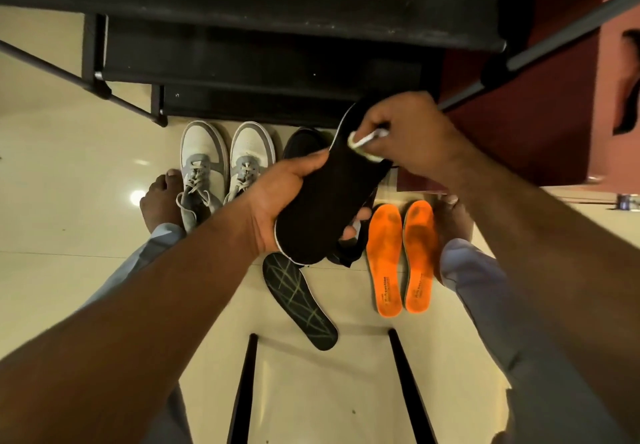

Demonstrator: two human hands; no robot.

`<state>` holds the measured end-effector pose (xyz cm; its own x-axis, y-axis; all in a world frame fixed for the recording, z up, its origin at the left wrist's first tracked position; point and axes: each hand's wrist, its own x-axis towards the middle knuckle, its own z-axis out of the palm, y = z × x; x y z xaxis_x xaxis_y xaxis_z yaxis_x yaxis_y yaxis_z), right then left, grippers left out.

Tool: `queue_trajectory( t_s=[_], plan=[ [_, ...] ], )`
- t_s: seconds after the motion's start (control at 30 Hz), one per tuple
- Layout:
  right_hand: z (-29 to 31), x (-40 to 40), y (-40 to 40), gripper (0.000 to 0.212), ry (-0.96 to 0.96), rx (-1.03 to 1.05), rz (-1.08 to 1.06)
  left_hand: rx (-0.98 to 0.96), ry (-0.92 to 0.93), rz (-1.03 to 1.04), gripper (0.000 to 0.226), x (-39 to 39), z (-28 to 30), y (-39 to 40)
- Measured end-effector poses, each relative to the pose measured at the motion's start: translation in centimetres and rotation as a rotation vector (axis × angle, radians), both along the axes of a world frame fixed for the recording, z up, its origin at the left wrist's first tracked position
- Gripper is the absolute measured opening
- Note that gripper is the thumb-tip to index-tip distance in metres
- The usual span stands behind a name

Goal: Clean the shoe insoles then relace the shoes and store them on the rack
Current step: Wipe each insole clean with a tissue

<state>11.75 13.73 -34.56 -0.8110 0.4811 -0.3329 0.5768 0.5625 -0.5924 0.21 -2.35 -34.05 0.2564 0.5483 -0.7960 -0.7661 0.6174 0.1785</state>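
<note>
My left hand (284, 201) grips a black insole (332, 197) from below, thumb on its left edge, fingertips showing at its right edge. My right hand (405, 131) pinches a small white cloth (362, 140) against the insole's upper part. A second black insole (299, 299) with pale lines lies on the floor below. Two orange insoles (400, 256) lie side by side on the right. A pair of grey-white laced sneakers (225, 163) stands on the left. A black shoe (303, 142) is mostly hidden behind the held insole.
A black shoe rack (263, 62) with fabric shelves stands just beyond the shoes. A dark red cabinet (540, 114) is at the right. My bare feet (161, 201) flank the shoes on the cream tiled floor. Two black bars (242, 384) cross the floor near me.
</note>
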Motion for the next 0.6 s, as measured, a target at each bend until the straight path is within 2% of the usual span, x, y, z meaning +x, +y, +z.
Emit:
queue_trajectory(
  t_s=[0.07, 0.1, 0.2, 0.27, 0.43, 0.53, 0.6],
  plan=[
    [-0.8, 1.3, 1.6, 0.006, -0.023, 0.082, -0.128, 0.022, 0.006, -0.054, 0.041, -0.3, 0.1, -0.1],
    [-1.0, 1.7, 1.3, 0.006, -0.018, 0.053, -0.142, 0.024, 0.008, -0.068, 0.040, -0.4, 0.0, -0.1],
    [-0.1, 0.9, -2.3, 0.013, 0.038, -0.210, -0.052, 0.019, 0.026, -0.049, 0.041, -0.6, -0.9, -0.5],
    [0.1, 0.1, -3.4, 0.019, 0.069, -0.314, -0.022, 0.039, 0.041, -0.027, 0.040, -0.8, -1.4, -0.6],
    [-2.5, 2.1, 1.3, 0.011, 0.131, -0.223, -0.505, 0.111, 0.044, -0.056, 0.039, -0.3, -1.6, -1.5],
    [-3.0, 2.9, 0.3, 0.017, 0.193, -0.460, -0.749, 0.134, -0.030, -0.056, 0.040, 1.2, -2.0, -3.3],
    [-3.1, 2.8, -1.5, 0.018, 0.195, -0.587, -0.786, 0.097, -0.039, -0.055, 0.042, 2.5, -2.1, -4.6]
  ],
)
